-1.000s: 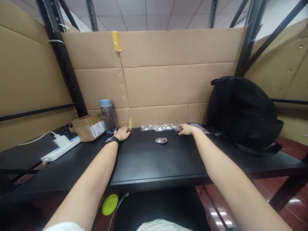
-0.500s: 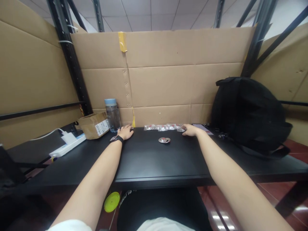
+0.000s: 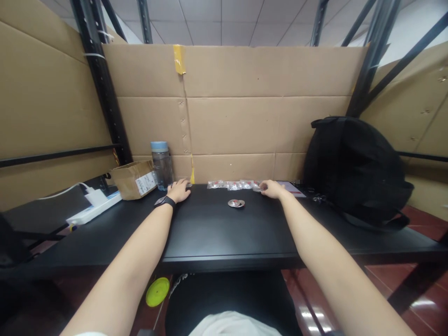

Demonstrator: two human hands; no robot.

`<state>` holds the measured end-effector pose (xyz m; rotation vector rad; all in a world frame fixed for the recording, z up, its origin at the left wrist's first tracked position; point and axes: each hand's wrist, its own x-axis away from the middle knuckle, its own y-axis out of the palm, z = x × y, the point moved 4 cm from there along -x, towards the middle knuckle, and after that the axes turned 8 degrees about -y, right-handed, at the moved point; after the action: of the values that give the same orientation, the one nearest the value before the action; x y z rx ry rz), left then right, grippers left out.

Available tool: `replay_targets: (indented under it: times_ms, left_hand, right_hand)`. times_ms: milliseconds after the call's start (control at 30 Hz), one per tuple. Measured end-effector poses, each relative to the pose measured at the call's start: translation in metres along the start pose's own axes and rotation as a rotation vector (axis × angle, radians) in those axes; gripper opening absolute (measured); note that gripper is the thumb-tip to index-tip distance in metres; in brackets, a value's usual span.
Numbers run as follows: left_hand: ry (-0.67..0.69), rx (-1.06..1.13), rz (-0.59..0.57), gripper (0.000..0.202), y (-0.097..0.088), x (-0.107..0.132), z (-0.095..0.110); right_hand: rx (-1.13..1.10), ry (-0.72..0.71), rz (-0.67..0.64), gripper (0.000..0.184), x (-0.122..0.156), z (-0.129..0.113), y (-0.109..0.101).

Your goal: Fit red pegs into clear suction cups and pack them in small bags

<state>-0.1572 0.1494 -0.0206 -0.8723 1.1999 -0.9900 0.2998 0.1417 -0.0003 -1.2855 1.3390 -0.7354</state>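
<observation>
My left hand (image 3: 179,190) lies on the black table near the back, fingers stretched out and flat. A small shiny thing, partly hidden, shows by its fingertips; I cannot make out what it is. Along the back edge runs a row of small clear plastic packets (image 3: 234,185) with silver and red contents. At the row's right end my right hand (image 3: 272,189) has its fingers closed on the last packet (image 3: 257,186). In front of the row, two round silver discs (image 3: 236,203) overlap, one with a red mark.
A water bottle (image 3: 161,165) and an open cardboard box (image 3: 135,179) stand at the left, near a white power strip (image 3: 94,207). At the right are a tablet-like flat device (image 3: 293,188) and a black backpack (image 3: 357,172). Cardboard (image 3: 231,121) walls the back.
The view has shifted slightly. My hands keep nearly the same places, the right one still at the end of the packet row. The discs have not moved on the table.
</observation>
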Motion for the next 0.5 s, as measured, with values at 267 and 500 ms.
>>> replay_targets:
  times_ms: [267, 500]
  left_hand:
    - [0.143, 0.099, 0.082, 0.042, -0.017, 0.012, 0.033]
    - [0.472, 0.514, 0.137, 0.030, -0.040, 0.045, 0.106]
  right_hand:
    - [0.010, 0.014, 0.124, 0.029, 0.001, -0.007, -0.010]
    - [-0.278, -0.243, 0.272, 0.022, 0.002, -0.045, -0.025]
